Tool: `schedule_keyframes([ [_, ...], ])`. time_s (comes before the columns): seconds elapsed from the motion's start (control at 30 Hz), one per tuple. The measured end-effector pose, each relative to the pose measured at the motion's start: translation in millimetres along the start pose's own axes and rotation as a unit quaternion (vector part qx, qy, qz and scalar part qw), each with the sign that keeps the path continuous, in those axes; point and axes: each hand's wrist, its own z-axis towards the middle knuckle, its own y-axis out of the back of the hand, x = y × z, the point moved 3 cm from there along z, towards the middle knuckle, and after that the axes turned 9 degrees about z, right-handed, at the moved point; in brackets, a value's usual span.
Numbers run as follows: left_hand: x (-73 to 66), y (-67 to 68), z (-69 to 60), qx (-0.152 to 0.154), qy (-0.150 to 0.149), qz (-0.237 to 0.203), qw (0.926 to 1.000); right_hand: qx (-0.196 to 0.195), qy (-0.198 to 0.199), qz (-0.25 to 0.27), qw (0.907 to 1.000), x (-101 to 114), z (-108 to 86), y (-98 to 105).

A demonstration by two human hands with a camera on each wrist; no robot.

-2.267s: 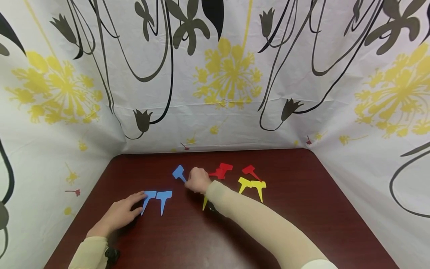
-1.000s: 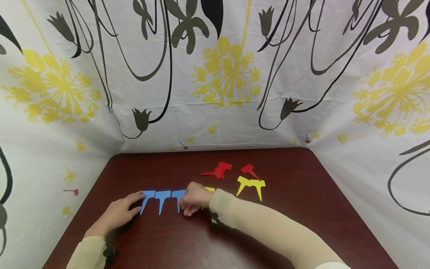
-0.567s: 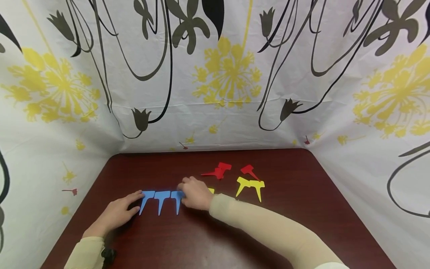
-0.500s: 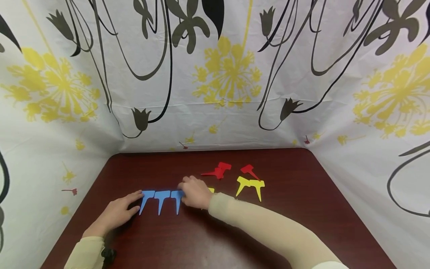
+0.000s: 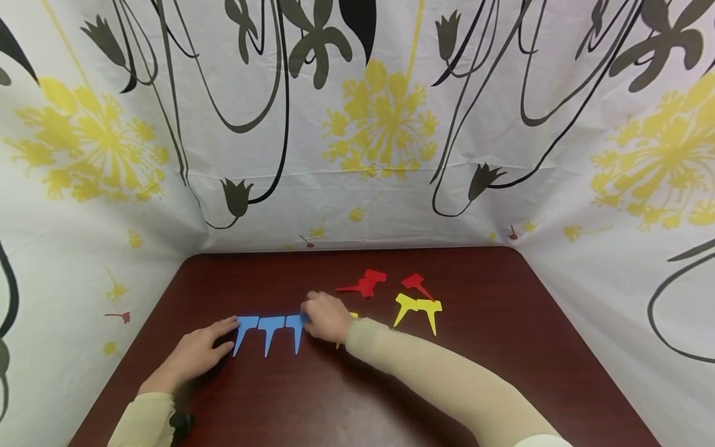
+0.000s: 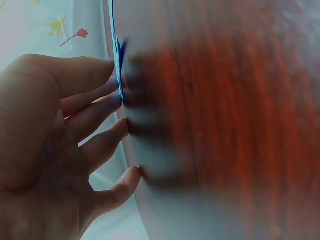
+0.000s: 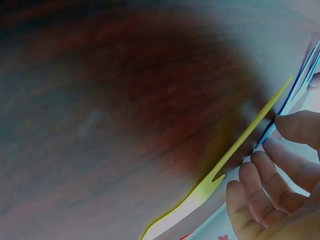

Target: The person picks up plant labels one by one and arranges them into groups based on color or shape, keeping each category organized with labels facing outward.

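Several flat T-shaped plant labels lie on the dark table. Three blue ones stand in a row: a left blue plant label (image 5: 244, 329), a middle blue plant label (image 5: 271, 326) and a right blue plant label (image 5: 295, 332). My left hand (image 5: 197, 354) rests at the row's left end, fingertips and thumb touching the left label with loosely extended fingers. At the other end, my right hand (image 5: 328, 318) pinches the right label's head by its outer edge with thumb and bent fingers. A yellow plant label (image 7: 202, 190) lies beneath the right hand, mostly hidden in the head view.
Two yellow plant labels (image 5: 430, 310) lie side by side to the right. Behind them are a single red plant label (image 5: 414, 282) and two overlapping red plant labels (image 5: 367, 285). A patterned white curtain (image 5: 357, 205) encloses the table's back and sides.
My right hand has brought the third blue plant label from farther back to the row's right end and straightened it there. My left hand has stayed at the left label.
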Motion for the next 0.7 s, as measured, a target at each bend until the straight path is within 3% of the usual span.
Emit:
schedule_keyframes([
  [0.23, 3.4, 0.0, 1.9, -0.008, 0.003, -0.005, 0.9999, -0.001, -0.003, 0.009, 1.0000, 1, -0.3, -1],
  [0.43, -1.0, 7.3, 9.3, -0.012, 0.011, -0.013, 0.9998, -0.042, 0.020, 0.003, 0.9989, -6, -3.1, 2],
  [0.57, -16.2, 14.3, 14.7, -0.026, 0.002, -0.017, 0.9995, -0.059, 0.024, 0.005, 0.9980, -16, -5.2, 7],
  [0.7, -42.7, 13.1, 22.4, -0.031, -0.039, -0.012, 0.9987, -0.054, 0.028, 0.005, 0.9981, -27, -8.5, 11],
])
